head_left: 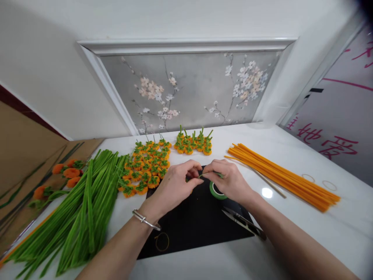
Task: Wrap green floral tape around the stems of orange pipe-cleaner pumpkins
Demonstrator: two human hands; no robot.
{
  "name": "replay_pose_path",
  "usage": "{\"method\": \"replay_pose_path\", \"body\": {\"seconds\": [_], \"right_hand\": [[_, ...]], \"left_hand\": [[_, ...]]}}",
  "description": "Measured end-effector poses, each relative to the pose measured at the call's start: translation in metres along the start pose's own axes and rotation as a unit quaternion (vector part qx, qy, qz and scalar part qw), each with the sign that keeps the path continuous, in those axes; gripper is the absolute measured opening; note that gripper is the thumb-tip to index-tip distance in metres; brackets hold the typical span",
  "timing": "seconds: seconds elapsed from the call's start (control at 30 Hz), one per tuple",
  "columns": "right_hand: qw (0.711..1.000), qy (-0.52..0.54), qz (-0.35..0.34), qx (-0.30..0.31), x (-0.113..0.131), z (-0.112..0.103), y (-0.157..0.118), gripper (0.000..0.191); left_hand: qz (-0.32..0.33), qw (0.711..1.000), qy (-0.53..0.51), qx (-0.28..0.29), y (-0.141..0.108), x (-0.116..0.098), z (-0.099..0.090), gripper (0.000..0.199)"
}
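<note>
My left hand [176, 184] and my right hand [230, 181] meet above a black mat [195, 221], thumbs and fingers pinched together. Between the fingertips runs a thin green strand [201, 176], partly covered by the fingers; I cannot tell whether it is tape or stem. A roll of green tape [214, 193] lies beneath my right hand. Beside my right forearm rests a pair of snips [240, 221] with metal blades. Left of my left hand stand several small orange pumpkin-like pieces [142, 188] with green tops, made of fuzzy stems.
A pile of green pipe cleaners [87, 206] covers the left side. Orange pipe cleaners [279, 175] lie at right beside a thin stick [272, 184]. More orange pieces with green stems [189, 147] stand near the wall. Orange flowers [71, 173] lie on cardboard [17, 155].
</note>
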State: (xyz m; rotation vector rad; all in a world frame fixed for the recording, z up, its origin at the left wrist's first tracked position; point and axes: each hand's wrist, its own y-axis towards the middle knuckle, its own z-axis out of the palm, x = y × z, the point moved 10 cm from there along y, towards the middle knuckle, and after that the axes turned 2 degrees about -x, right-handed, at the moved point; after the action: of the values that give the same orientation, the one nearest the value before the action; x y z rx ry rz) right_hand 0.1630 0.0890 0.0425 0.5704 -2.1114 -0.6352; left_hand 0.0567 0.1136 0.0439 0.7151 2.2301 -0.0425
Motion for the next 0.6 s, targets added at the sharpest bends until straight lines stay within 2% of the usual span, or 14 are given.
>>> {"method": "replay_pose_path", "body": {"seconds": [0.1, 0.3, 0.5, 0.6], "right_hand": [[1.000, -0.022, -0.022, 0.006, 0.002, 0.002, -0.001, 0.013], [0.996, -0.044, -0.074, 0.030, 0.006, 0.008, -0.003, 0.017], [0.996, -0.017, -0.077, 0.028, 0.006, 0.008, -0.002, 0.014], [0.997, -0.014, -0.064, 0.032, 0.004, 0.008, -0.001, 0.014]], "left_hand": [[0.000, 1.000, 0.014, -0.006, 0.000, 0.000, -0.001, 0.014], [-0.027, 0.999, 0.018, 0.028, -0.001, 0.008, 0.003, 0.015], [-0.067, 0.985, -0.119, 0.108, -0.002, 0.015, 0.015, 0.011], [-0.066, 0.984, -0.108, 0.125, -0.002, 0.014, 0.016, 0.013]]}}
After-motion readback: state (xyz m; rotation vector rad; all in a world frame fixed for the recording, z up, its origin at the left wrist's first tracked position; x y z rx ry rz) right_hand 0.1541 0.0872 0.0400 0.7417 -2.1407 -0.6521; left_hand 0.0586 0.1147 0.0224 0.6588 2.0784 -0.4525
